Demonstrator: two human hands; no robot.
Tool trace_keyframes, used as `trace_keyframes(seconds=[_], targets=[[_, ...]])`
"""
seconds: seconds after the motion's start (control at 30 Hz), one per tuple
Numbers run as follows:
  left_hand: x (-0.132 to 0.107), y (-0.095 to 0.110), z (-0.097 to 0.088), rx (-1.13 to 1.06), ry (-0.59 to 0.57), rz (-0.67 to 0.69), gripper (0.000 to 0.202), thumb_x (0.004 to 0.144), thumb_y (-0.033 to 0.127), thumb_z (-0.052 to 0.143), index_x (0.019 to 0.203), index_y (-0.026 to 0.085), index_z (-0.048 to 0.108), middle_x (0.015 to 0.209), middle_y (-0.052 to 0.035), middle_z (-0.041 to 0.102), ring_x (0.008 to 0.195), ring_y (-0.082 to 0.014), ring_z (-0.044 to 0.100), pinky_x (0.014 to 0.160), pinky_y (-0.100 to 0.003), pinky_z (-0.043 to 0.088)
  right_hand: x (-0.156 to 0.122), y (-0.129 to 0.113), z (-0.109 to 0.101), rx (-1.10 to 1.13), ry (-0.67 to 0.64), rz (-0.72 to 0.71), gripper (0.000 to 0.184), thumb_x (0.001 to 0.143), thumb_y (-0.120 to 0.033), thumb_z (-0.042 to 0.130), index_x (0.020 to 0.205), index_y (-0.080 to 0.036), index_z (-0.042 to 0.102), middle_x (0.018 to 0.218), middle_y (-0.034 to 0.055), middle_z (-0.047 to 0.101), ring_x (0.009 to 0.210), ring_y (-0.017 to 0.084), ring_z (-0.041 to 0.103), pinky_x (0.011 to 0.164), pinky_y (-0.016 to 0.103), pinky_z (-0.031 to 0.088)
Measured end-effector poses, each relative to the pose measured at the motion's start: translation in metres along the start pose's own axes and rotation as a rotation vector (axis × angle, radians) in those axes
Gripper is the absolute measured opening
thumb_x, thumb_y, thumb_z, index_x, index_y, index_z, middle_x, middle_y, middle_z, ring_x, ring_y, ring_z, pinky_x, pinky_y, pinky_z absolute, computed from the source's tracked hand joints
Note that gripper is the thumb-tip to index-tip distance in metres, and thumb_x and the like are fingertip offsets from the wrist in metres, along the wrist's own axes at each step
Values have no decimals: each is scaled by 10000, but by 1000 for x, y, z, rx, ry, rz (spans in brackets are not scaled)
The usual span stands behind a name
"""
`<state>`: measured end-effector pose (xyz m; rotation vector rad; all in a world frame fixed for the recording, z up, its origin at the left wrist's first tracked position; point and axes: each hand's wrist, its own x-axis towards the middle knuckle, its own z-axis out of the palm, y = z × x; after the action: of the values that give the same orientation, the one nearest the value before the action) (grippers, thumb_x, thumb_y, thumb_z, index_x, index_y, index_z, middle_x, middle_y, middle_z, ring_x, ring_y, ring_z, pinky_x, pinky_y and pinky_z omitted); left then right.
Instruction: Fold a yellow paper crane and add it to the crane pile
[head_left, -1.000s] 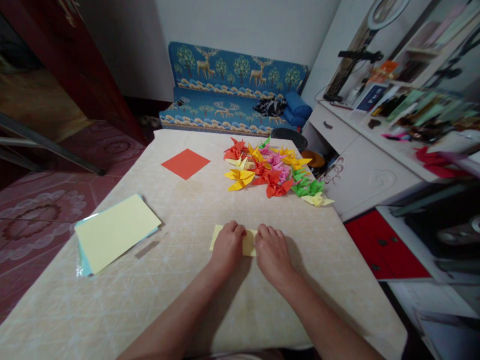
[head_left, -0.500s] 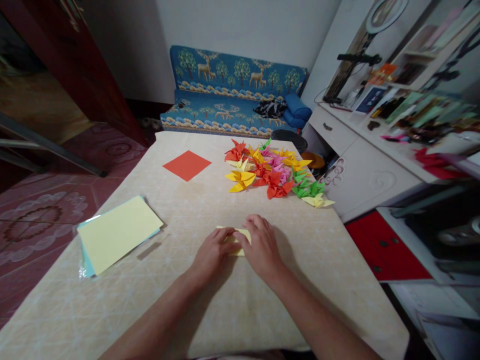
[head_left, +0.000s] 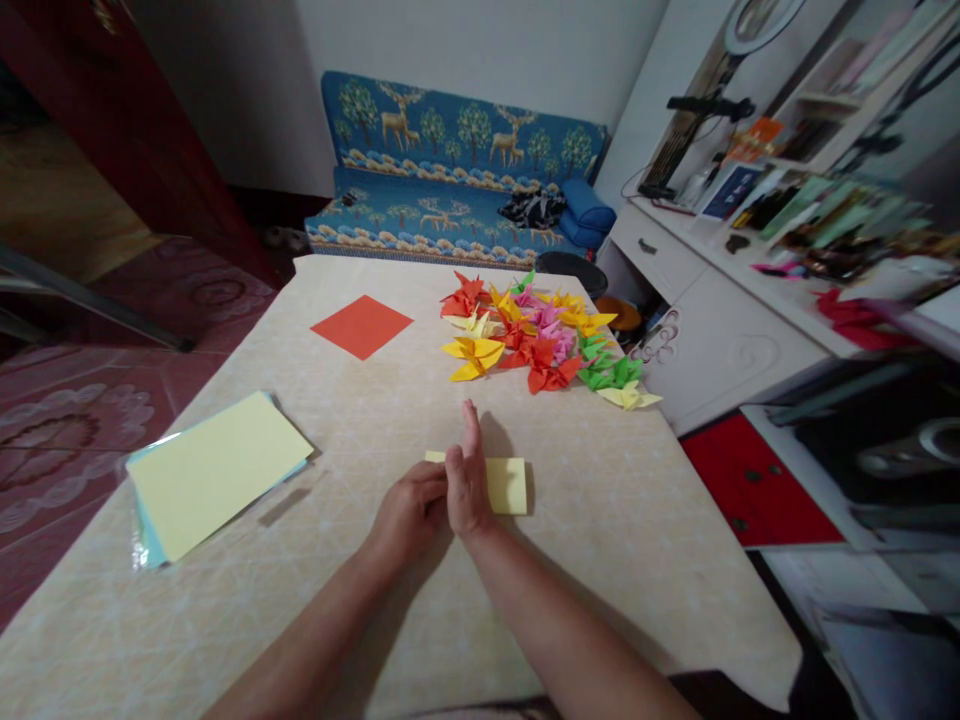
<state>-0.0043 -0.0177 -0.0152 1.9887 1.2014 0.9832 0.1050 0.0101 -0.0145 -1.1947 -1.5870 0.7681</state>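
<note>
A small folded piece of pale yellow paper (head_left: pixel 510 487) lies on the tablecloth in front of me, its right end and top left corner showing. My left hand (head_left: pixel 409 512) holds the paper's left part, fingers bent and close together; their tips are partly hidden behind the other hand. Across the middle of the paper stands my right hand (head_left: pixel 470 480), turned on edge with its fingers stretched out, right beside the left fingers. It grips nothing.
Several folded paper cranes (head_left: pixel 551 335) in mixed colours lie at the far right. A red paper square (head_left: pixel 363 327) is at the far left. Yellow and blue sheets (head_left: pixel 221 475) lie stacked at the left edge. Beyond the table (head_left: pixel 360 420) stands a blue sofa (head_left: pixel 420 205).
My right hand has turned on edge and moved left across the paper, uncovering its right end. My left hand stays at the left part. The view has shifted slightly.
</note>
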Motion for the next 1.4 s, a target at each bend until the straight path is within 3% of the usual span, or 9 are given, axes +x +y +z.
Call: trace_keyframes(seconds=[0.2, 0.53, 0.7, 0.77, 0.87, 1.1, 1.23, 1.33, 1.4], targets=[[-1, -3, 0, 47, 11, -16, 244, 831, 131, 507, 892, 207, 731, 1113, -84, 658, 1013, -194, 590, 867, -326, 486, -5, 3, -22, -29, 3, -27, 658, 926, -542, 156, 1451, -148, 115, 1529, 115, 135, 1406, 218, 114, 1122, 460, 181], [-3, -9, 2, 68, 30, -10, 220, 843, 173, 529, 920, 228, 728, 1144, -66, 654, 1044, -191, 584, 910, -357, 475, -17, 31, -91, -218, 20, -13, 555, 945, -397, 195, 1438, -144, 167, 1505, 139, 215, 1388, 226, 197, 1093, 485, 233], [-3, -9, 2, 62, 45, -15, 216, 831, 159, 537, 905, 224, 729, 1130, -67, 660, 1031, -196, 589, 898, -363, 482, -22, 13, -120, -305, -342, -90, 726, 778, -240, 552, 1428, -180, 233, 1470, 141, 305, 1356, 253, 281, 1067, 467, 304], [-3, -8, 2, 56, 51, -17, 228, 826, 140, 528, 901, 221, 728, 1129, -68, 661, 1030, -197, 588, 896, -365, 484, -26, 6, -127, -371, -479, -175, 728, 679, -91, 528, 1375, -200, 345, 1464, 116, 323, 1367, 247, 256, 1074, 484, 292], [-3, -7, 2, 53, 56, -20, 240, 818, 121, 522, 901, 217, 725, 1129, -70, 659, 1032, -200, 586, 898, -371, 482, -34, 5, -130, -465, -507, -203, 684, 625, -16, 456, 1278, -219, 463, 1458, 87, 339, 1352, 217, 294, 1070, 467, 319], [-1, -4, 0, 58, 44, -14, 229, 823, 118, 518, 901, 205, 715, 1107, -73, 659, 1016, -188, 588, 898, -343, 479, -42, 24, -126, -592, -349, -282, 447, 789, -32, 418, 1172, -211, 563, 1360, 69, 477, 1244, 181, 450, 995, 379, 439], [-1, -3, -1, 112, 70, -2, 233, 844, 142, 499, 962, 190, 694, 1103, -85, 653, 1009, -186, 589, 886, -330, 489, -45, 15, -121, -678, -286, -435, 210, 857, -109, 481, 914, -184, 668, 1011, 80, 656, 1001, 196, 580, 849, 354, 491], [-1, 8, 0, 249, 133, -13, 264, 861, 161, 473, 1032, 189, 672, 1152, -94, 632, 1082, -218, 555, 947, -387, 455, -54, 2, -106, -779, -279, -435, 198, 861, -142, 498, 804, -188, 681, 727, 45, 628, 716, 174, 575, 662, 310, 475], [-2, 23, 3, 274, 129, 11, 303, 879, 183, 448, 1117, 190, 635, 1226, -93, 597, 1162, -224, 512, 1054, -434, 354, -65, -4, -91, -853, -246, -380, 189, 830, -121, 514, 762, -186, 678, 697, 46, 623, 656, 182, 559, 630, 314, 458]])
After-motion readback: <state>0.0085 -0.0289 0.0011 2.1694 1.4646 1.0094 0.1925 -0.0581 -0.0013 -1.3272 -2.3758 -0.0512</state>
